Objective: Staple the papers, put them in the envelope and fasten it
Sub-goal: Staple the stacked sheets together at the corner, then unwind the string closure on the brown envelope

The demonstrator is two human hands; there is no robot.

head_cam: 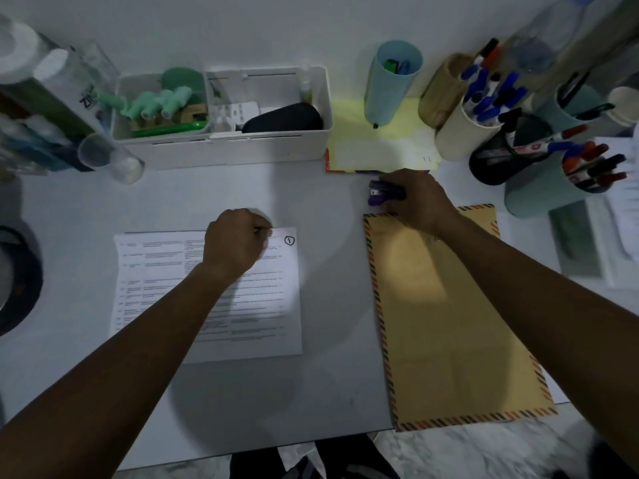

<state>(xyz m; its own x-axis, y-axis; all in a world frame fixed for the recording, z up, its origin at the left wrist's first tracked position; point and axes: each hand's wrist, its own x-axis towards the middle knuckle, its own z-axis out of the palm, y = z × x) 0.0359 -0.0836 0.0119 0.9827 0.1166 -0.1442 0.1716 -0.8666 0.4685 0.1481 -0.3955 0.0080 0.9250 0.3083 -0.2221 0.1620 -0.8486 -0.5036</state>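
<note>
Printed white papers (262, 305) lie flat on the white desk in front of me, a circled 1 at their top right corner. My left hand (235, 240) rests as a closed fist on their top edge, pinning them. A brown envelope (449, 323) with a striped border lies to the right, its lower end past the desk's front edge. Just beyond its top left corner sits a small purple stapler (380, 195). My right hand (418, 198) is wrapped around the stapler's right side, low at the desk surface.
White organiser boxes (224, 146) stand at the back, a yellow paper pad (380, 146) and a teal cup (390, 81) behind the stapler. Pen holders full of markers (491, 108) crowd the back right. A clear tumbler (110, 157) lies at the left. The desk's front edge (276, 447) is near.
</note>
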